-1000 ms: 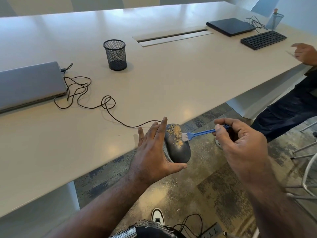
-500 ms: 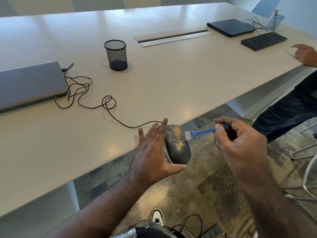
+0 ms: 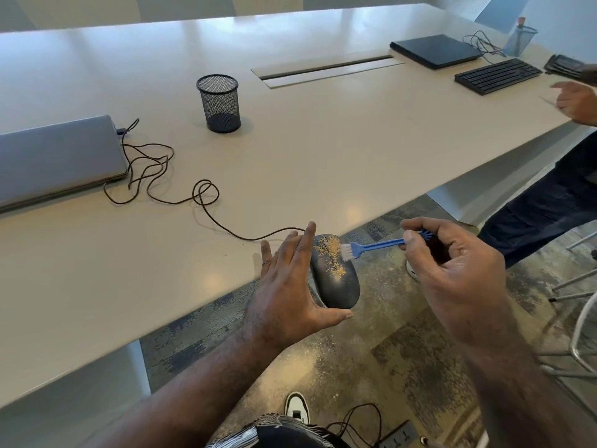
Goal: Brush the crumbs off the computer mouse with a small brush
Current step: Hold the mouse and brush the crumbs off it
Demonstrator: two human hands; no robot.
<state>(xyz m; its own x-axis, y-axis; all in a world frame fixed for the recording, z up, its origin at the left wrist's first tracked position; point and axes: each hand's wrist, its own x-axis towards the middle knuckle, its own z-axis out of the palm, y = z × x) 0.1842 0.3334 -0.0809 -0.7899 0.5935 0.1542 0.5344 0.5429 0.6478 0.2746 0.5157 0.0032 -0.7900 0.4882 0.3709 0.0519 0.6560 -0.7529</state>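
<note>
A black wired computer mouse (image 3: 337,281), with yellow-brown crumbs on its top, is held off the table's front edge. My left hand (image 3: 287,282) holds it from the left side, thumb under its rear end and fingers straight along its far side. A small blue brush (image 3: 371,246) with white bristles touches the right side of the mouse's front half. My right hand (image 3: 452,273) pinches the brush handle between thumb and fingers. The mouse cable (image 3: 206,202) runs back over the table.
On the beige table (image 3: 323,150) stand a black mesh pen cup (image 3: 220,103), a closed grey laptop (image 3: 55,156) at left, and a black laptop (image 3: 434,50) and keyboard (image 3: 497,76) far right. Another person's hand (image 3: 578,103) rests at the right edge. Crumbs lie on the floor (image 3: 323,350) below.
The brush head moved slightly away from the mouse, then back against its right side. My left hand and the mouse have hardly moved.
</note>
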